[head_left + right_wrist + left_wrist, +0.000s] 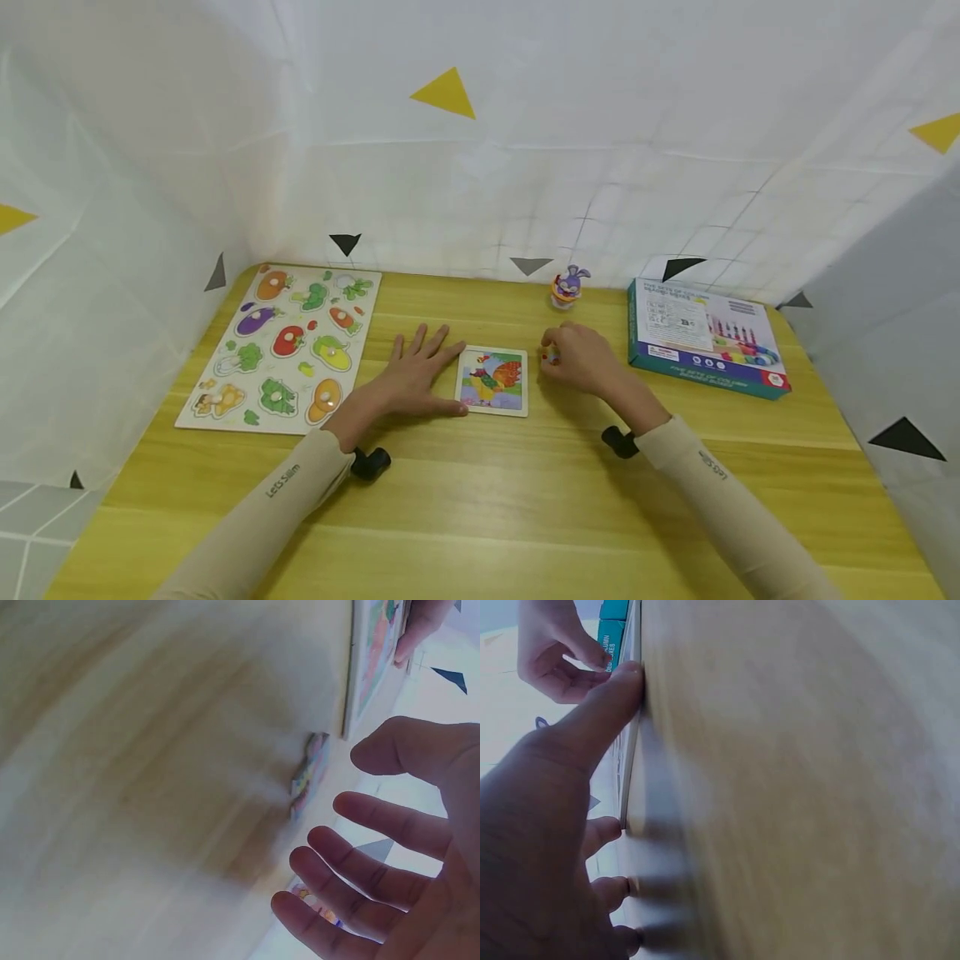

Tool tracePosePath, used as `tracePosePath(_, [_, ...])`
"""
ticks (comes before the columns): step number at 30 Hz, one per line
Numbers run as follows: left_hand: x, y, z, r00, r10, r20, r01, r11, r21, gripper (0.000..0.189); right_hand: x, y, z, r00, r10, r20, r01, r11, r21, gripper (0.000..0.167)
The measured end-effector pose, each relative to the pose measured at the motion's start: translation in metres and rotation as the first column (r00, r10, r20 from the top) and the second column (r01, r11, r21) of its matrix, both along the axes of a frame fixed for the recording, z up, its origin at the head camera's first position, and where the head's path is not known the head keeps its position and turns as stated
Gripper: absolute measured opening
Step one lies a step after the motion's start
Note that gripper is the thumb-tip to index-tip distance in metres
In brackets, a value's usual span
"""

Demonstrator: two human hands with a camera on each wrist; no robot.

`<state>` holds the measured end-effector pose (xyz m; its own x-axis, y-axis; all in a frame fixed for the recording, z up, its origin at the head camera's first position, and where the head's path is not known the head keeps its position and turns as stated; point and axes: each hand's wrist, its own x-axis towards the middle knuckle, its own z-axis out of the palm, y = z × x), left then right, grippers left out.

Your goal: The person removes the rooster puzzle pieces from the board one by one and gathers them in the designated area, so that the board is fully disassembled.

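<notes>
A small square jigsaw puzzle (491, 382) in a pale frame, with a bright bird picture, lies flat at mid-table. My left hand (417, 377) is spread palm down at its left side; the thumb (622, 686) touches the near left corner and the index finger touches the far left corner. To the right of the frame, a small colourful puzzle piece (309, 776) lies on the wood. Over it hovers my right hand (581, 358), its fingers (360, 862) loosely bent and apart from the piece in the right wrist view.
A vegetable peg puzzle board (288, 350) lies on the left of the table. At the right back is a blue-green game box (708, 337). A purple rabbit figure (567, 287) stands near the back edge. White sheeting (480, 192) rises behind the table (480, 517).
</notes>
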<state>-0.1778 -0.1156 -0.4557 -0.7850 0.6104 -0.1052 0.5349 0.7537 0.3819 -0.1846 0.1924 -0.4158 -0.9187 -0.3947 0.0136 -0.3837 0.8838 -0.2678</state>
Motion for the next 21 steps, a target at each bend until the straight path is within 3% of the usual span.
tracePosePath(13, [-0.001,0.0,0.003,1.0,0.002,0.013,-0.002,1.0,0.0,0.105,0.006,-0.027,0.012,0.997,0.074,0.008,-0.073,0.997,-0.03,0.03])
tracePosePath(21, [0.0,0.0,0.002,1.0,0.007,0.018,-0.006,1.0,-0.023,0.105,0.011,-0.05,0.011,0.994,0.103,0.039,-0.101,0.994,-0.049,0.034])
